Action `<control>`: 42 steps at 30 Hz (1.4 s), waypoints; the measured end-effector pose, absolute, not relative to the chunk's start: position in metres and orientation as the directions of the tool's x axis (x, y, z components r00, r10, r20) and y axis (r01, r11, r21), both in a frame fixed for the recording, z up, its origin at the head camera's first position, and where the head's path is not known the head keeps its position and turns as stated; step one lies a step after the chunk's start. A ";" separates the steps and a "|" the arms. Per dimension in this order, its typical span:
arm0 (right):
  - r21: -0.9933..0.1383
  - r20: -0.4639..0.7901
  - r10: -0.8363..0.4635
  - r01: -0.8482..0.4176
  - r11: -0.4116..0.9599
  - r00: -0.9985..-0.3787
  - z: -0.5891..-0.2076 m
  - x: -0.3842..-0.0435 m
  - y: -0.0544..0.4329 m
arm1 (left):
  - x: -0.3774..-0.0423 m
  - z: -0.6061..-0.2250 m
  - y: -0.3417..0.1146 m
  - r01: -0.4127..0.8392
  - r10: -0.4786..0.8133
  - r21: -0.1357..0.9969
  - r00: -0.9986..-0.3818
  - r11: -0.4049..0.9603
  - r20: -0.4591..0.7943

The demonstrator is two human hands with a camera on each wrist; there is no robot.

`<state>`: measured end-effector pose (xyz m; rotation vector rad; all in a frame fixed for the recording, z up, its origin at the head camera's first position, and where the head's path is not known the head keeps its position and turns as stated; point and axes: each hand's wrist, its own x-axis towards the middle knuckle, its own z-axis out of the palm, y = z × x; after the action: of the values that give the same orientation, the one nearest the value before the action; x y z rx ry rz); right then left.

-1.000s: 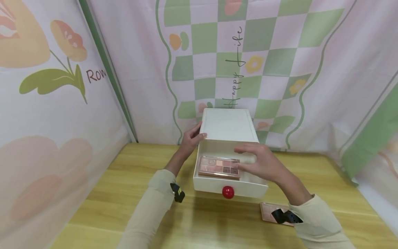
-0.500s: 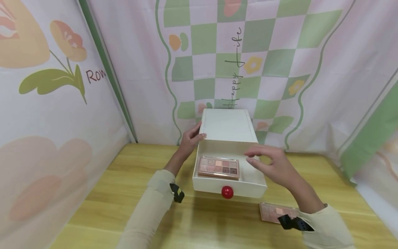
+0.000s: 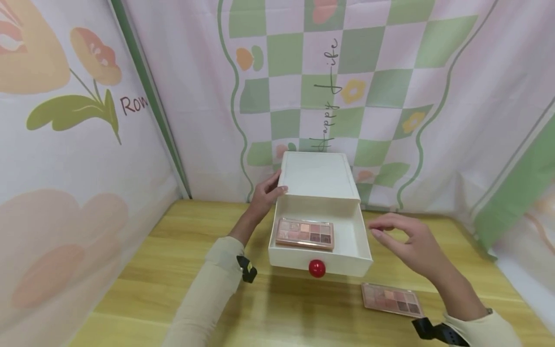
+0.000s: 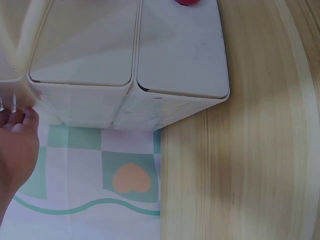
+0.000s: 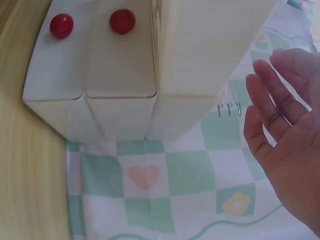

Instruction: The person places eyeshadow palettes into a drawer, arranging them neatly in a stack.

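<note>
A white drawer cabinet [image 3: 318,176] stands against the cloth, with its top drawer [image 3: 360,236] pulled out. Inside that drawer, toward the left, lies an eyeshadow palette [image 3: 305,234] with a clear lid. My left hand [image 3: 263,196] holds the cabinet's left side near the front, thumb on its top edge; the left wrist view has its bent fingers [image 4: 30,117] against the side. Beside the drawer's right wall, my right hand [image 3: 409,241] hovers with loosely bent fingers and nothing in them. A second eyeshadow palette [image 3: 392,300] lies on the table, front right.
Lower closed drawers [image 4: 182,50] sit beneath the open one, with red round knobs [image 5: 122,21]. Another red knob [image 3: 317,268] is on the open drawer's front. Patterned cloth [image 3: 195,96] hangs behind and to both sides of the wooden table [image 3: 143,270].
My right hand has moved right, from above the open drawer to outside its right wall, with nothing held. The palette stays in the drawer. My left hand has kept its place.
</note>
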<state>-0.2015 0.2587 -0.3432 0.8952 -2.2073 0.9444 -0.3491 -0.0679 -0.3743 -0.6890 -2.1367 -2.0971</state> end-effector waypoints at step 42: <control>-0.510 0.401 -0.295 -0.479 0.715 -0.867 -0.479 -0.160 0.362 | -0.349 -0.374 -0.068 0.336 0.252 0.941 -0.908 -0.037 0.334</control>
<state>-0.1597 0.3619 -0.4786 0.6085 -2.6305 0.9005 -0.3495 -0.0675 -0.3739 -0.6531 -2.1367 -2.1206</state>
